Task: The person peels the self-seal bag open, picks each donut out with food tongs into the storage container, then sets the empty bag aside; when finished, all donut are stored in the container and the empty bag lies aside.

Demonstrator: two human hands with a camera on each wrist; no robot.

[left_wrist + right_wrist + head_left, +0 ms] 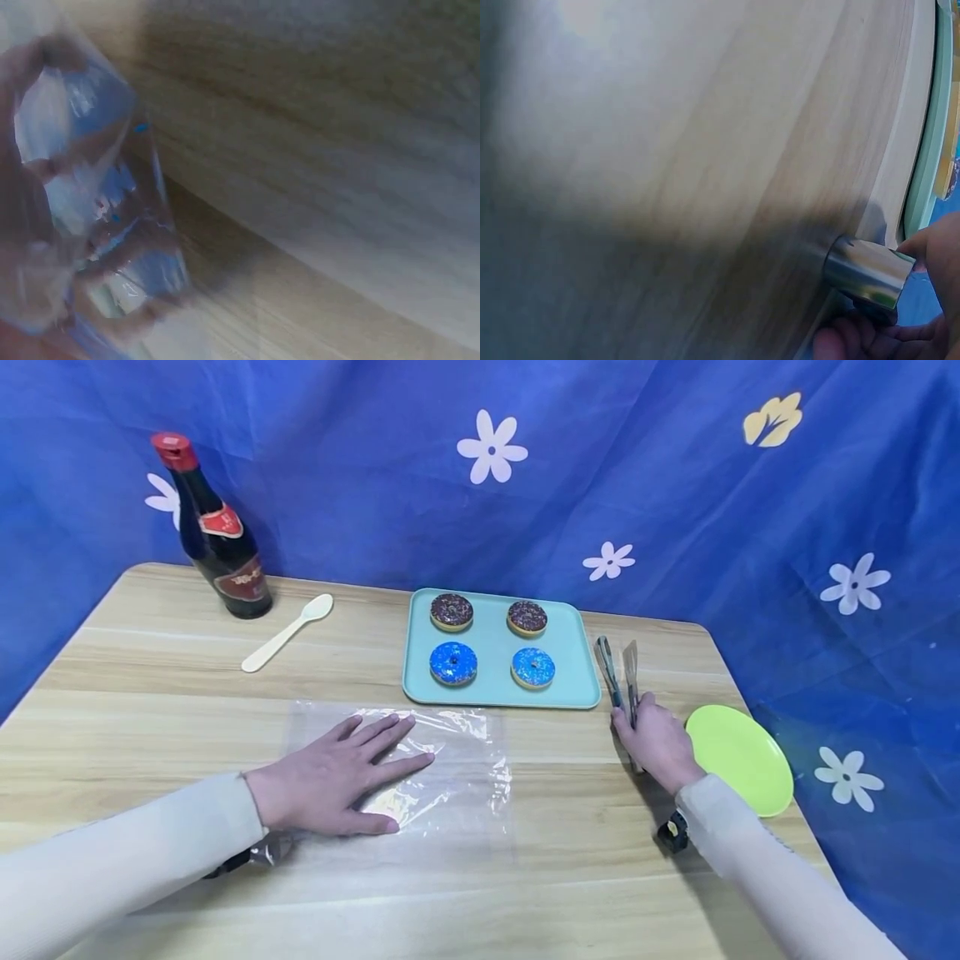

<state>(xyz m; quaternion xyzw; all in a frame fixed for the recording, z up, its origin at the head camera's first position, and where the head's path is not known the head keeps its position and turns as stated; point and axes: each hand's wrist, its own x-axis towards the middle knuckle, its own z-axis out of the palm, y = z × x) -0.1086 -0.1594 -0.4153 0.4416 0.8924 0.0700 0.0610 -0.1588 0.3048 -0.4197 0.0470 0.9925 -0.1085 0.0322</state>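
Note:
My left hand (341, 777) lies flat with spread fingers on a clear plastic bag (465, 785), which is laid out on the wooden table. In the left wrist view, the shiny bag film (97, 187) overlaps the fingers. Over at the right, my right hand (660, 743) grips metal tongs (609, 667), their two arms slightly apart and pointing toward the back. The right wrist view has the rounded metal end of the tongs (866, 274) between thumb and fingers. Just left of the tongs is a light blue tray (495, 695) bearing chocolate doughnuts (452, 610) and blue doughnuts (453, 662).
A lime green plate (742, 760) sits beside the right hand, at the table's right edge. Back left stands a dark bottle (221, 539) with a red cap, and a cream spoon (277, 643) lies near it. Blue flowered cloth (375, 468) hangs behind the table.

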